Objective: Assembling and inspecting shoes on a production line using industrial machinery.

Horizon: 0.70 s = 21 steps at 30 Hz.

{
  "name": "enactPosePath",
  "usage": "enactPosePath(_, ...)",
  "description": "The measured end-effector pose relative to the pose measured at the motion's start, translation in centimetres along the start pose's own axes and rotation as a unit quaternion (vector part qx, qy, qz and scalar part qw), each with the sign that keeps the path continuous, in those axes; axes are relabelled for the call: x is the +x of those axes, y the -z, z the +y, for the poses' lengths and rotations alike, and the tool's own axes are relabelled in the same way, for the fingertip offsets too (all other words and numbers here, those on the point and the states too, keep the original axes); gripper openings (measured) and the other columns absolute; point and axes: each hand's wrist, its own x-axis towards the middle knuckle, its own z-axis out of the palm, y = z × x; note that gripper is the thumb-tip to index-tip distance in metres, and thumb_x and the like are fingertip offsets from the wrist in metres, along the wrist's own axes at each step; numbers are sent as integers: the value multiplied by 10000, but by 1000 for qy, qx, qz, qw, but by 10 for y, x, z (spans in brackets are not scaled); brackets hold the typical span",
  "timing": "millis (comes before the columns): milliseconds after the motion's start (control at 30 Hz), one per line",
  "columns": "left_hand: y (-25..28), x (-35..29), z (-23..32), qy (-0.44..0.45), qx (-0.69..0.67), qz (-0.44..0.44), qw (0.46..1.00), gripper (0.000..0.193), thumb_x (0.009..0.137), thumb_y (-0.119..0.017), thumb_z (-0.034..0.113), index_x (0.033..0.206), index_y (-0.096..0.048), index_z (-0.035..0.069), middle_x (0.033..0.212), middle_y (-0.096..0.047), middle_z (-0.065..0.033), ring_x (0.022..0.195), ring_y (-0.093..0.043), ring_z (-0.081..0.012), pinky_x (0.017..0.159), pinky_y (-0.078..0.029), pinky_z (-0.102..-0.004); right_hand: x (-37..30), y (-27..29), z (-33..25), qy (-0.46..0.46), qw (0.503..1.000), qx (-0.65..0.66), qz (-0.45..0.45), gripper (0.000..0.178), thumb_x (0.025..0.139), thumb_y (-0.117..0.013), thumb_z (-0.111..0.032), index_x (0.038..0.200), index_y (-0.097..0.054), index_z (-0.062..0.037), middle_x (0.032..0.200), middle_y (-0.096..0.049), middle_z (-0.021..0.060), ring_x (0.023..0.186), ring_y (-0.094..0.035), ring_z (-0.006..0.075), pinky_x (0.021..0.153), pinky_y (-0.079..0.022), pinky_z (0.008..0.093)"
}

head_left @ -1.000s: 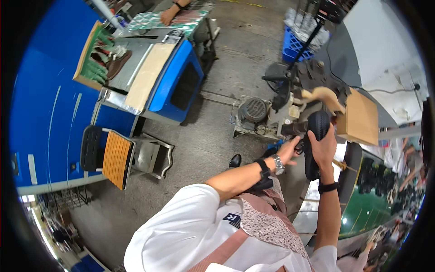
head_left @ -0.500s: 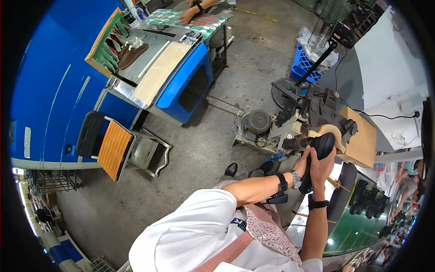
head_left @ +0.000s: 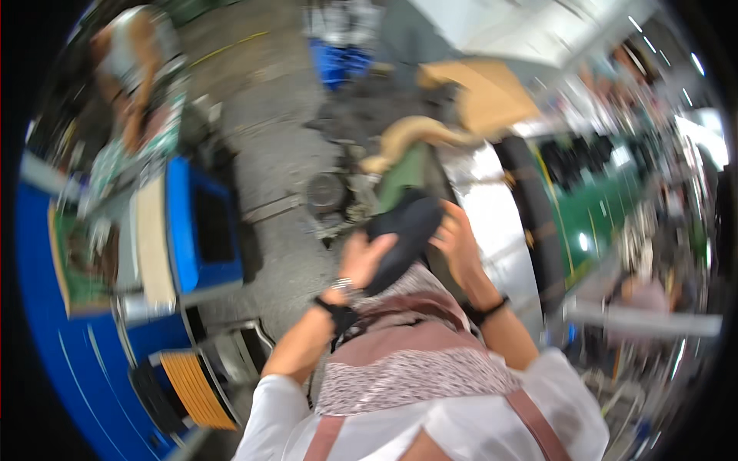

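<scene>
A black shoe (head_left: 409, 230), smeared by motion, is between my two hands in front of my apron. My left hand (head_left: 369, 260) grips its near left side, the thumb lying across it. On the opposite side, the bent fingers of my right hand (head_left: 455, 240) hold the shoe's right edge. Just past the shoe is a blurred green piece (head_left: 403, 175); whether it is joined to the shoe I cannot tell. Beyond that curves a tan padded part (head_left: 415, 132) of the machine.
The machine's round motor (head_left: 326, 192) stands ahead to the left. A cardboard box (head_left: 484, 92) lies behind the tan part. To the right is a green table (head_left: 584, 207) bearing black shoes. A blue machine (head_left: 201, 223), a slatted chair (head_left: 196, 388) and another person (head_left: 138, 61) are at left.
Both hands have brought the shoe away from the tan padded part and in toward my body. My view has swung right, and the shoe's ribbed sole no longer shows clearly.
</scene>
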Motion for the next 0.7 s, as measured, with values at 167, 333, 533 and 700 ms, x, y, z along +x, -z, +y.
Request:
enactPosePath(167, 74, -27, -59, -25, 164, -102, 981, 831, 703, -867, 320, 1266, -486, -158, 1151, -635, -248, 1081, -604, -309, 991, -449, -388, 87, -43, 8, -156, 887, 395, -181, 379, 902, -651, -372, 1134, -551, -89, 997, -636, 111, 912, -663, 291, 809, -545, 462)
enactPosePath(333, 42, -7, -77, -66, 411, -45, 908, 762, 692, -876, 364, 1189, -553, -114, 1091, -650, -250, 1025, -625, -325, 915, -475, -421, 54, -56, 8, -34, 938, 301, -170, 438, 799, -706, -57, 1192, -519, -9, 943, -653, 136, 754, -706, 254, 659, -588, 396)
enactPosePath(533, -102, 92, -81, -203, 466, -108, 854, 671, 798, -760, 478, 1199, -556, -18, 1072, -667, -244, 1022, -626, -431, 874, -483, -461, -60, 93, 55, 156, 979, 131, 31, 870, 708, -802, -157, 1439, -351, -17, 1262, -538, 118, 1180, -524, 225, 1015, -427, 344)
enactPosePath(700, -281, 138, -77, -336, 474, -178, 794, 716, 789, -775, 440, 1299, -503, 19, 1218, -621, -251, 1105, -596, -434, 929, -470, -478, -215, 201, 147, 92, 816, 376, 429, 593, 826, -724, -102, 1331, -433, 9, 1081, -602, 169, 808, -699, 262, 713, -609, 408)
